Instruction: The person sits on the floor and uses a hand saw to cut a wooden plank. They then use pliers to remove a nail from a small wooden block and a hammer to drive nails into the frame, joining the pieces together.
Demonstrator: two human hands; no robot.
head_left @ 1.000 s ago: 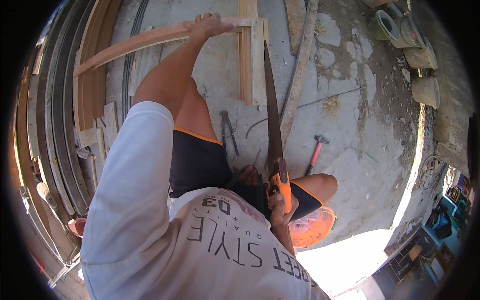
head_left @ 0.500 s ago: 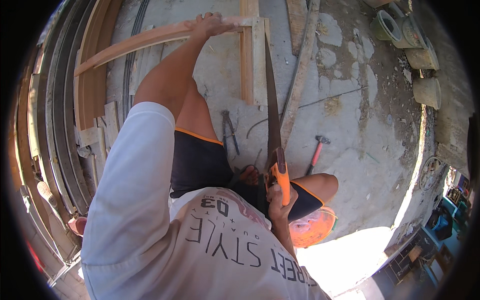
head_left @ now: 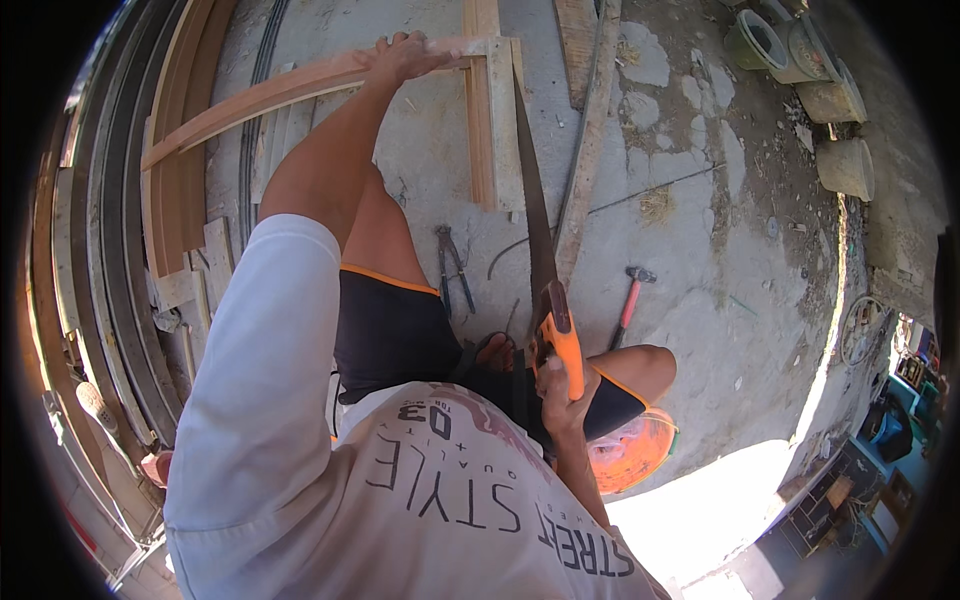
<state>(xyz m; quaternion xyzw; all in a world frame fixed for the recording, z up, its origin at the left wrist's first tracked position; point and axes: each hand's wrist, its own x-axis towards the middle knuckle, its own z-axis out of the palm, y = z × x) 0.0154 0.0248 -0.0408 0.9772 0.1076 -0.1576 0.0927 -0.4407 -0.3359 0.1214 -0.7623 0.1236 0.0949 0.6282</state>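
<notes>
The person bends over a concrete floor (head_left: 690, 210), sawing. The right hand (head_left: 560, 385) has its fingers wrapped tight round the orange handle of a handsaw (head_left: 540, 250), low in the view near the knee. The long dark blade runs up and away from the handle and meets the outer side of a wooden frame (head_left: 490, 120) just under its top corner.

The left hand (head_left: 405, 55) reaches far forward at the end of a straight arm and lies on the frame's top rail, fingers curled over the edge and pressing down. That rail is a long pale strip which slants off to the left; two upright pieces hang from it side by side, touching the floor's level further down.

A pair of pincers (head_left: 455, 270) lies on the concrete just left of the blade, and a red-handled hammer (head_left: 630, 300) lies to its right, well apart from the saw. An orange bucket (head_left: 635, 450) shows under the right knee; what it holds I cannot tell.

At the upper right, several grey pots (head_left: 800, 70) stand in a cluster along the wall; two show open mouths, but their insides are too dark to read. Curved timber strips (head_left: 170, 190) are stacked along the left. A long plank (head_left: 590, 130) lies on the floor beside the blade.
</notes>
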